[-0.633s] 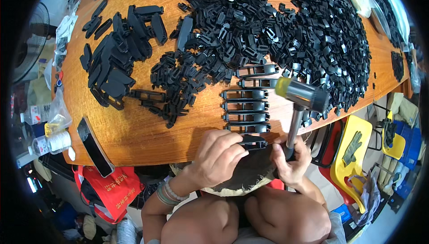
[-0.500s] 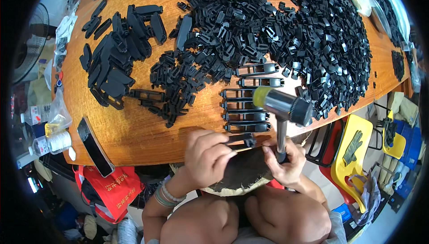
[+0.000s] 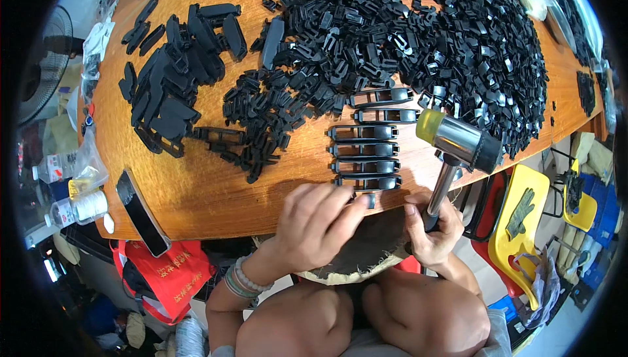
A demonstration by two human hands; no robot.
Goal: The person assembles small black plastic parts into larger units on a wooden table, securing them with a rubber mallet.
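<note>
Two bare hands work at the near edge of the wooden table (image 3: 216,213). The left hand (image 3: 320,226) is mostly closed, its curled fingertips pinching a small black part (image 3: 370,201); the fingers hide most of that part, so how firmly it is gripped, I cannot tell. It sits just below the nearest piece of a row of black assemblies (image 3: 367,182). The right hand (image 3: 435,233) is wrapped round the handle of a mallet (image 3: 458,142), whose yellow face points left, above the table's edge. With the fingertips so close about the part, a careless blow could catch them instead. A loose pinch could let the part twist or drop over the edge onto the dark pad (image 3: 366,242) below. A push away from the person could knock the row askew, and a wide mallet swing could scatter the big heap of black clips (image 3: 484,69).
</note>
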